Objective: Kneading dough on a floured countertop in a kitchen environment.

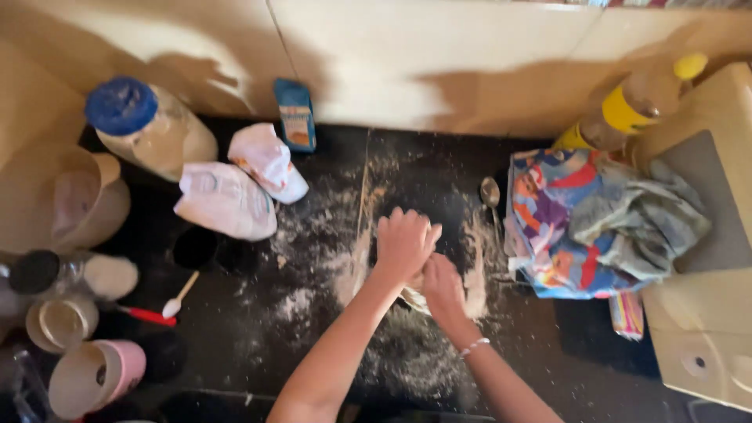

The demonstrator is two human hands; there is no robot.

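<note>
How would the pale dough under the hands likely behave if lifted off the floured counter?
The dough looks soft, probably sagging when lifted. Flour on the counter suggests little sticking. Both the left hand and right hand press it.

Black stone table [235, 337] w/ white flour dusting; blue-lidded plastic jar [149, 125] upper left; multicolour patterned cloth [580, 227] right; pink plastic cup [98, 376] lower left.

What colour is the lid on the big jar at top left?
Blue, dusted with flour: the jar lid, seen in the head view.
</note>
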